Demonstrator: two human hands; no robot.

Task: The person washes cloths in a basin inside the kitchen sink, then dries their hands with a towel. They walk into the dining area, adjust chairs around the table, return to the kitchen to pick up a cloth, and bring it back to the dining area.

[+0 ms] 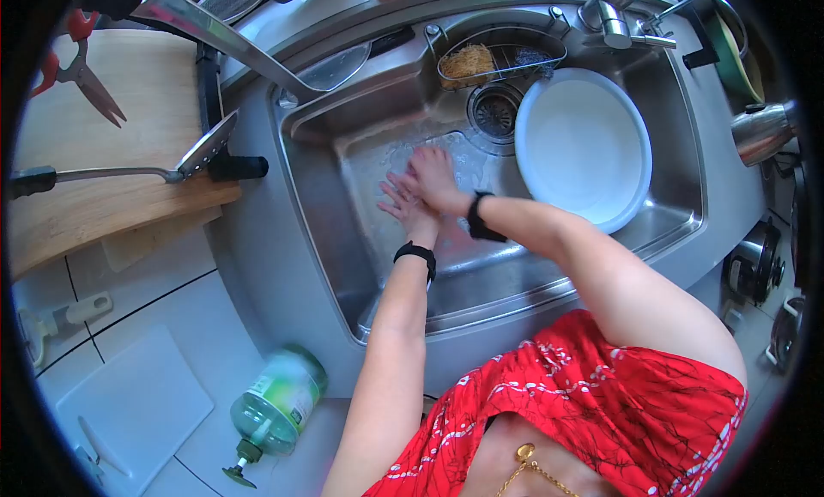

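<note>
My left hand (410, 212) is over the sink basin (360, 188) with its fingers spread. My right hand (436, 178) lies across the left, touching it near the base of the fingers. The right fingers look slightly blurred and bent, and I see no object in either hand. Black bands circle both wrists. Beneath the hands, the steel floor of the sink is wet. Right of them, a white round basin (584, 149) stands in the sink, beside the drain strainer (495, 115).
A wire caddy (506, 72) with scrubbers hangs at the sink's back, left of the faucet (614, 21). A skimmer (202, 149) and red-handled scissors (94, 85) lie at the wooden board (137, 93). A green pump bottle (279, 398) stands lower left; a metal kettle (760, 132) is right.
</note>
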